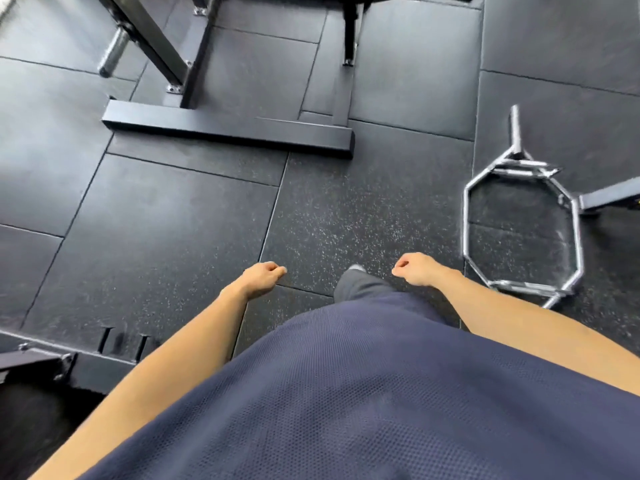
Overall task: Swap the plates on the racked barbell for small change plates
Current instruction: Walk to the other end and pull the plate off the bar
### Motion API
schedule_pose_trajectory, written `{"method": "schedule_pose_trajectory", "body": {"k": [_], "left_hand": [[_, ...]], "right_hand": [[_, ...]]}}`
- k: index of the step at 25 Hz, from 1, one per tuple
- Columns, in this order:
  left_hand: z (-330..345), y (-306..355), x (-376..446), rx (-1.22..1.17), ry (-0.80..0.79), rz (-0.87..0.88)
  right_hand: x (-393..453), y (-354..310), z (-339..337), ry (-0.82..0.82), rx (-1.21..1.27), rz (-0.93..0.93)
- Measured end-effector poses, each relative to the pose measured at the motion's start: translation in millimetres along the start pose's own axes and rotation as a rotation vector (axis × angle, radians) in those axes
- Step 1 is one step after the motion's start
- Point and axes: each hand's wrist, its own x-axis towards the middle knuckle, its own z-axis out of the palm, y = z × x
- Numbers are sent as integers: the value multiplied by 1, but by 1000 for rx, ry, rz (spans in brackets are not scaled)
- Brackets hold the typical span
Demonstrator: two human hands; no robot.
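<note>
We stand on the rubber floor (180, 244), left hand (261, 277) and right hand (414, 271) loosely curled, each grip holding nothing. No plates are in view; a bare sleeve end (112, 51) shows far left, so we judge the swap unfinished.

The rack base (228, 131) lies ahead on the floor mats (166, 220), left of centre, with a bare bar sleeve (112, 51) jutting out at far left. The hex bar (523, 230) lies flat to the right (near the right hand (415, 268)). The 2 hands hang apart, left hand (263, 277) opposite.
</note>
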Motion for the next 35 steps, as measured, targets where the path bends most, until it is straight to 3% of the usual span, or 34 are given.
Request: {"method": "schedule_pose_trajectory", "body": {"k": [9, 14, 17, 23, 31, 35], "left_hand": [[-136, 1, 115, -147, -41, -215], [-242, -1, 156, -344, 151, -320], [-280, -15, 174, -476, 180, -395], [-352, -92, 219, -653, 109, -487], [-548, -260, 247, -770, 288, -534], [-597, -324, 237, -890, 379, -594]], "right_hand": [[183, -209, -133, -146, -302, -159], [258, -370, -200, -188, -541, -320], [288, -465, -214, -227, -684, -413], [342, -630, -196, -282, -857, -515], [382, -902, -132, -231, -987, -655], [380, -1016, -86, -268, -1115, -769]]}}
